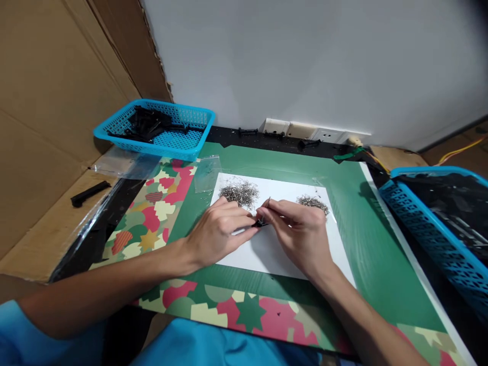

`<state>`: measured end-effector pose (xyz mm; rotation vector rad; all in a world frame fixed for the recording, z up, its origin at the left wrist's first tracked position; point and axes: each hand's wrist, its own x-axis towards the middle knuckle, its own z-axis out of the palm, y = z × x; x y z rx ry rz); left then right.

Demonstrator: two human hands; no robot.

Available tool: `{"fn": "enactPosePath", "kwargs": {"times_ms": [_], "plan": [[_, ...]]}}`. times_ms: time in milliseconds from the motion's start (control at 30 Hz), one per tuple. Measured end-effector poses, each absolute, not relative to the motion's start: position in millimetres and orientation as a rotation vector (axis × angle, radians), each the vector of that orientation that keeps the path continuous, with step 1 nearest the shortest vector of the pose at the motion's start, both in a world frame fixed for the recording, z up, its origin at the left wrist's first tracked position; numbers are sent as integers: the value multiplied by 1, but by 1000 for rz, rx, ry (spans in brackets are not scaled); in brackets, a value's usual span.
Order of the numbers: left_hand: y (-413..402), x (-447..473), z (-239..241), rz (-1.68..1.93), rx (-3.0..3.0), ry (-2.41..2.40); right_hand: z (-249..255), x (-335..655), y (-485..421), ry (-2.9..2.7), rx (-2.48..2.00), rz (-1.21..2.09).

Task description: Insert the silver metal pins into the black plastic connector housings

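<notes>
Over a white sheet (267,249) my two hands meet around a small black plastic part (261,222). My left hand (219,231) pinches that part from the left. My right hand (295,229) touches it from the right and also holds a thin metal piece (268,202) upright between its fingertips. A heap of small metal springs (240,193) lies just beyond my left hand. A smaller heap (313,203) lies beyond my right hand. Most of the black part is hidden by my fingers.
A blue basket (152,128) with black parts stands at the back left, a second blue basket (438,223) at the right. A green mat (343,178) and patterned paper (152,213) cover the table. Loose black parts (89,193) lie on cardboard. Clear bags (125,162) sit beside the left basket.
</notes>
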<state>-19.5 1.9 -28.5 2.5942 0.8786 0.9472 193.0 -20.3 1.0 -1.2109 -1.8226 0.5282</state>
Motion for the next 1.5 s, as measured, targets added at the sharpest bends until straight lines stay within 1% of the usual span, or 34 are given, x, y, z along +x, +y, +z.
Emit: {"fn": "enactPosePath", "kwargs": {"times_ms": [233, 333, 467, 567, 667, 1000, 1300, 1500], "plan": [[2, -19, -28, 977, 2576, 866, 1, 193, -22, -1698, -1238, 552], [1, -19, -27, 954, 2594, 891, 6, 196, -20, -1724, -1207, 526], [2, -19, -27, 974, 2634, 894, 13, 208, -17, -2051, -1250, 490], [2, -18, -28, 976, 2641, 899, 15, 218, -17, -2310, -1283, 560], [2, -18, -27, 957, 2648, 903, 15, 220, -19, -2373, -1260, 634], [0, -18, -23, 897, 2645, 897, 10, 213, -20, -2273, -1292, 629], [0, -17, -24, 921, 2615, 892, 10, 204, -24, -2028, -1295, 803], [0, -18, -28, 925, 2607, 898, 6, 205, -25, -2054, -1256, 768]]}}
